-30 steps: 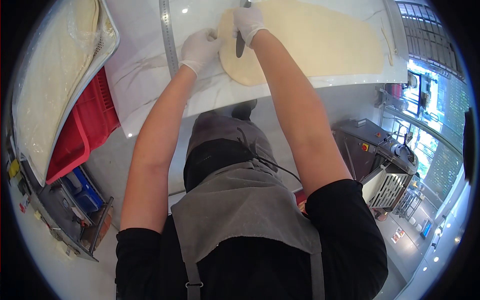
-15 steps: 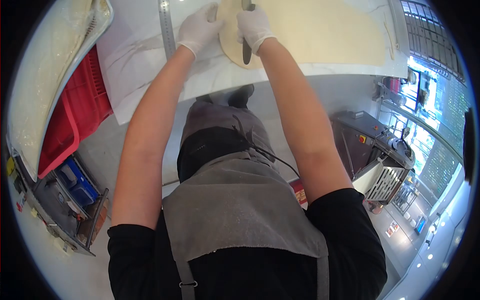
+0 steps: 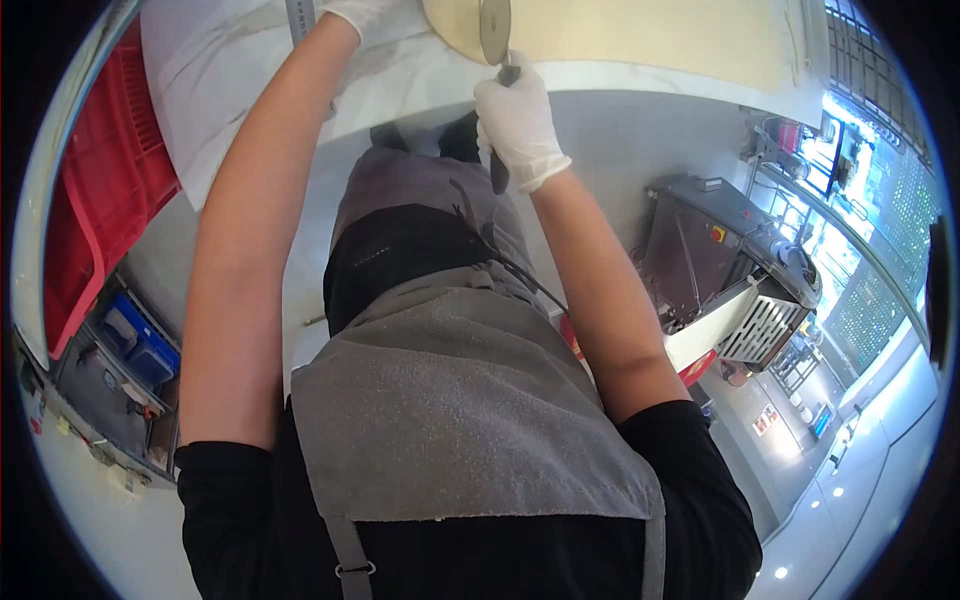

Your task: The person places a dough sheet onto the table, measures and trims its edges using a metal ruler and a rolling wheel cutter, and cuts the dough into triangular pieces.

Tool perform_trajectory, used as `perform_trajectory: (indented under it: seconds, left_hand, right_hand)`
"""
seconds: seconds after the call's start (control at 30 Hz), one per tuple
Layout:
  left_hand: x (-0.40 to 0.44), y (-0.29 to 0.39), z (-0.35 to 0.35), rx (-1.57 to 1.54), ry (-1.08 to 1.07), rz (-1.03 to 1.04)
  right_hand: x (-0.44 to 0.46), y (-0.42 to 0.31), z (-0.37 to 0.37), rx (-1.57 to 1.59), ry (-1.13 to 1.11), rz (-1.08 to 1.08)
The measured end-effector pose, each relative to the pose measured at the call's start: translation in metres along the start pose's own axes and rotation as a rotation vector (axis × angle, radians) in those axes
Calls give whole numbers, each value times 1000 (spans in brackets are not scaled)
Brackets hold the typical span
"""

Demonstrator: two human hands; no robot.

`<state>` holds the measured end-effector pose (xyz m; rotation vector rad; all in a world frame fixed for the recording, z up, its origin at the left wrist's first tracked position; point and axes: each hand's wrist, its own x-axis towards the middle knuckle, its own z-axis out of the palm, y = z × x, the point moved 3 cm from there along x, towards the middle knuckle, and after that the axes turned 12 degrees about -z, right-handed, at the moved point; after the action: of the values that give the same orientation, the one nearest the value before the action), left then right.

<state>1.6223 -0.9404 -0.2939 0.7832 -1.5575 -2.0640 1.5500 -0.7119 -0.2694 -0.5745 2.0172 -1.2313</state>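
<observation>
In my gloved right hand [image 3: 520, 120] is a black-handled cutter with a rounded metal blade [image 3: 494, 32]; my fingers are closed around its handle. This hand is just off the table's near edge, while the blade extends over the left end of a large flat sheet of pale dough [image 3: 640, 35]. My gloved left hand [image 3: 358, 12] is at the top edge of view above the marble-patterned table [image 3: 395, 85], left of the dough. Its fingers are cut off by the frame. Beside it lies a metal ruler [image 3: 300, 18], partly covered by my left forearm.
A red plastic crate [image 3: 115, 160] stands left of the table, with blue bins [image 3: 140, 340] below it. On the right is a grey metal machine [image 3: 705, 240] with a slotted guard. Thin dough strips [image 3: 795, 45] lie near the table's right end.
My right hand has pulled back toward my body with the cutter, past the table's edge. My left hand has moved up and left, partly out of view. The whole view has shifted.
</observation>
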Motion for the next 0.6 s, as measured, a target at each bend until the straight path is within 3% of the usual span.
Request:
perform_trajectory:
  seconds: [0.1, 0.27, 0.37, 0.43, 0.5, 0.53, 0.6]
  left_hand:
    - [2, 16, 21, 795, 301, -233]
    - [5, 7, 34, 936, 430, -59]
    - [24, -31, 14, 286, 4, -277]
    - [-10, 34, 17, -238, -30, -391]
    - [-20, 77, -5, -533, 72, -383]
    - [-15, 90, -14, -524, 64, -363]
    - [-6, 113, -38, -294, 202, -155]
  right_hand:
    - [-17, 16, -6, -92, -8, -18]
    - [-58, 26, -21, -106, -72, 27]
    - [-101, -9, -46, 149, 12, 219]
    - [-121, -29, -73, 241, 187, 85]
    - [-126, -21, -108, 158, 193, -78]
    - [-124, -22, -123, 166, 198, -99]
    - [-121, -17, -144, 327, 141, 144]
